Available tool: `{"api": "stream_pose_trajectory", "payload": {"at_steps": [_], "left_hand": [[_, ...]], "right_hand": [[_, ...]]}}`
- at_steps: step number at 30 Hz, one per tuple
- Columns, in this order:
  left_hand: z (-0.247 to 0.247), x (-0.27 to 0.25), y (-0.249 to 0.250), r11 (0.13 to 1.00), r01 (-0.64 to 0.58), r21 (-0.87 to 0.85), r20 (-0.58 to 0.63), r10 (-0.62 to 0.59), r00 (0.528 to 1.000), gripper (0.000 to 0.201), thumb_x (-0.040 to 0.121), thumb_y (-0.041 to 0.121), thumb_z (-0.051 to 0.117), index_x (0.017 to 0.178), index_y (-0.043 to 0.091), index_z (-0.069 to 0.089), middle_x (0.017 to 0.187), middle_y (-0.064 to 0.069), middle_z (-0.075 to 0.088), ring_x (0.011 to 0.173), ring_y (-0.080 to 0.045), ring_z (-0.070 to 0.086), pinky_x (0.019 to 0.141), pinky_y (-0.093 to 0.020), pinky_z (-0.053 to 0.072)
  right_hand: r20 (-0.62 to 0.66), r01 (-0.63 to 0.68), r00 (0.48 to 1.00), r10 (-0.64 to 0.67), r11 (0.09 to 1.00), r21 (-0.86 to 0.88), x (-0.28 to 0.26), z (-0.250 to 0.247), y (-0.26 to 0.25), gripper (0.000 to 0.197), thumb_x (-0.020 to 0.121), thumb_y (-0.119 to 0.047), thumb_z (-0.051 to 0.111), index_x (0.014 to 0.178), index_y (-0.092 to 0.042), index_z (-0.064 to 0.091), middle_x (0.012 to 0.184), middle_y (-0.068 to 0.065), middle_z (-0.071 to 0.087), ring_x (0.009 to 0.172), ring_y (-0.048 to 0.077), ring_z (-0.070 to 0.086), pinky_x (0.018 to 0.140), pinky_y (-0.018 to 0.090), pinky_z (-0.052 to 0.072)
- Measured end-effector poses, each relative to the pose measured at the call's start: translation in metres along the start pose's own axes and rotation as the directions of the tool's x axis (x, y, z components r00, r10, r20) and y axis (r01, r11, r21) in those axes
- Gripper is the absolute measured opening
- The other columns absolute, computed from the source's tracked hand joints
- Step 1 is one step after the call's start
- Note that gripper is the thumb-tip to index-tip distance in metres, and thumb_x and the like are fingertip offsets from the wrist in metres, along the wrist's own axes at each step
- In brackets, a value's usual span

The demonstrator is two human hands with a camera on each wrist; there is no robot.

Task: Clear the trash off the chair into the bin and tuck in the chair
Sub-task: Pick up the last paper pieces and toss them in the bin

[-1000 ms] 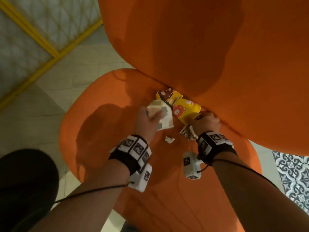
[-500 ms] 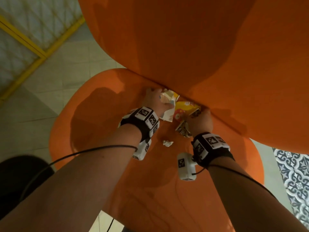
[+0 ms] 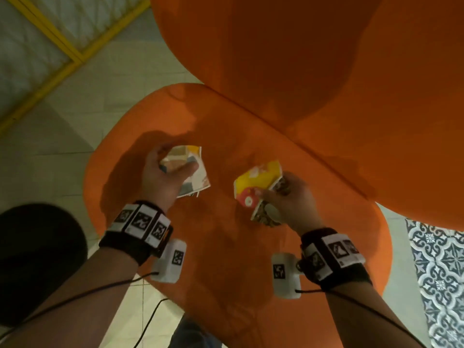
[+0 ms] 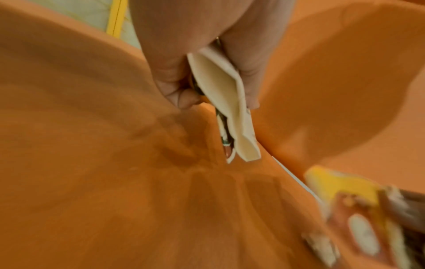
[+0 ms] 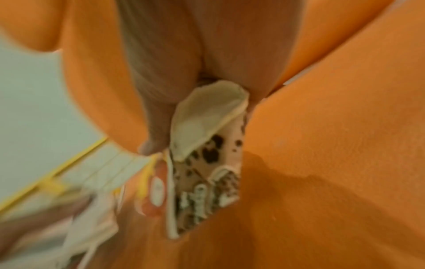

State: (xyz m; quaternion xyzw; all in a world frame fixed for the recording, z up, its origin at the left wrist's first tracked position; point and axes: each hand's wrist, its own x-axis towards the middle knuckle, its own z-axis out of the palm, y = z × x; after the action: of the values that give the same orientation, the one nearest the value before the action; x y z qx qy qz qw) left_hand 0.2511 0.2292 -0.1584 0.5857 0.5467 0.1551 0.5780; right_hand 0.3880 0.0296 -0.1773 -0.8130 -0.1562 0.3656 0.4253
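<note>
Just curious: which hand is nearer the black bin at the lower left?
Left. The left hand holds flattened cartons just right of the black bin; the right hand is farther across the orange seat.

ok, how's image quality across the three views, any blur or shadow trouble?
Head view: dim and warm, fairly sharp, hand shadows on the chair, wide-angle bend at the edges. Left wrist: left hand and its paper sharp, the rest smeared. Right wrist: motion blur throughout, right hand soft, spotted wrapper just readable.

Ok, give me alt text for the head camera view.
Two hands hold trash above an orange chair seat: the left hand grips flattened pale cartons, the right hand grips a yellow carton and a spotted wrapper. Pale floor tiles surround the chair.
</note>
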Motion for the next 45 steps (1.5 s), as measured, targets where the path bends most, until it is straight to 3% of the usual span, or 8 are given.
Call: {"api": "stream_pose_trajectory", "payload": {"at_steps": [4,16,23,28,31,36,41,45], "left_hand": [[-0.025,-0.05,-0.023,0.998,-0.002,0.066,-0.013,0.003,1.0,0.057,0.073,0.015,0.077,0.122,0.022,0.049,0.106,0.006,0.057,0.082,0.004,0.055,0.061,-0.009,0.043],[-0.066,-0.215,-0.138,0.966,0.056,-0.252,-0.227,-0.115,0.967,0.055,0.069,0.011,0.08,0.114,0.026,0.053,0.11,0.002,0.062,0.097,-0.01,0.062,0.07,-0.016,0.05],[-0.114,-0.281,-0.204,0.961,0.144,-0.235,-0.332,-0.219,0.918,0.059,0.071,0.017,0.079,0.124,0.014,0.052,0.111,-0.001,0.061,0.096,-0.012,0.06,0.069,-0.013,0.049],[-0.145,-0.286,-0.211,0.874,0.097,-0.477,-0.347,-0.288,0.893,0.048,0.075,0.0,0.073,0.115,0.016,0.052,0.103,0.0,0.061,0.088,-0.011,0.061,0.061,-0.011,0.052],[-0.176,-0.289,-0.217,0.85,0.071,-0.523,-0.441,-0.341,0.83,0.048,0.078,0.008,0.072,0.12,0.017,0.051,0.106,-0.001,0.061,0.084,-0.004,0.059,0.054,-0.003,0.046],[-0.25,-0.321,-0.264,0.762,0.046,-0.646,-0.532,-0.493,0.689,0.042,0.084,0.003,0.063,0.122,0.015,0.05,0.105,-0.009,0.062,0.078,-0.013,0.061,0.045,-0.012,0.048],[-0.346,-0.385,-0.346,0.677,0.024,-0.735,-0.583,-0.65,0.487,0.048,0.084,0.009,0.063,0.129,0.012,0.047,0.113,-0.011,0.063,0.096,-0.026,0.062,0.084,-0.035,0.052],[-0.432,-0.439,-0.413,0.691,0.024,-0.723,-0.643,-0.684,0.344,0.034,0.083,0.005,0.063,0.114,0.014,0.052,0.105,-0.013,0.064,0.087,-0.024,0.06,0.077,-0.03,0.047]], "right_hand": [[0.14,0.058,0.99,-0.004,0.921,-0.385,-0.006,0.032,0.013,0.042,0.081,-0.032,0.072,0.118,-0.017,0.059,0.128,0.007,0.05,0.099,0.028,0.059,0.08,0.036,0.049],[0.16,0.091,0.987,-0.029,0.913,-0.398,-0.031,0.054,0.007,0.031,0.085,-0.026,0.067,0.103,0.0,0.065,0.101,0.019,0.068,0.087,0.03,0.061,0.072,0.035,0.045],[0.142,0.098,0.988,-0.058,0.951,-0.294,-0.03,0.07,0.007,0.029,0.086,0.002,0.062,0.115,0.001,0.06,0.121,0.025,0.059,0.113,0.041,0.055,0.099,0.051,0.041],[0.233,0.144,0.97,-0.062,0.925,-0.353,-0.09,0.13,-0.011,0.023,0.077,-0.024,0.072,0.087,-0.005,0.064,0.077,0.013,0.064,0.074,0.028,0.058,0.069,0.03,0.047],[0.381,0.228,0.92,-0.09,0.914,-0.336,-0.156,0.19,-0.018,0.008,0.085,-0.014,0.067,0.082,-0.015,0.06,0.071,-0.003,0.059,0.066,0.014,0.053,0.064,0.022,0.038],[0.568,0.454,0.788,-0.238,0.848,-0.274,-0.244,0.305,-0.005,0.02,0.085,-0.016,0.067,0.102,-0.005,0.066,0.097,0.006,0.067,0.087,0.015,0.055,0.073,0.021,0.036],[0.73,0.514,0.651,-0.21,0.829,-0.22,-0.34,0.425,-0.003,0.017,0.089,-0.014,0.06,0.103,-0.004,0.062,0.098,0.009,0.066,0.092,0.022,0.06,0.08,0.028,0.044],[0.81,0.594,0.542,-0.224,0.784,-0.18,-0.414,0.535,0.005,0.02,0.093,-0.015,0.055,0.106,-0.001,0.059,0.101,0.014,0.065,0.095,0.027,0.06,0.085,0.037,0.047]]}}
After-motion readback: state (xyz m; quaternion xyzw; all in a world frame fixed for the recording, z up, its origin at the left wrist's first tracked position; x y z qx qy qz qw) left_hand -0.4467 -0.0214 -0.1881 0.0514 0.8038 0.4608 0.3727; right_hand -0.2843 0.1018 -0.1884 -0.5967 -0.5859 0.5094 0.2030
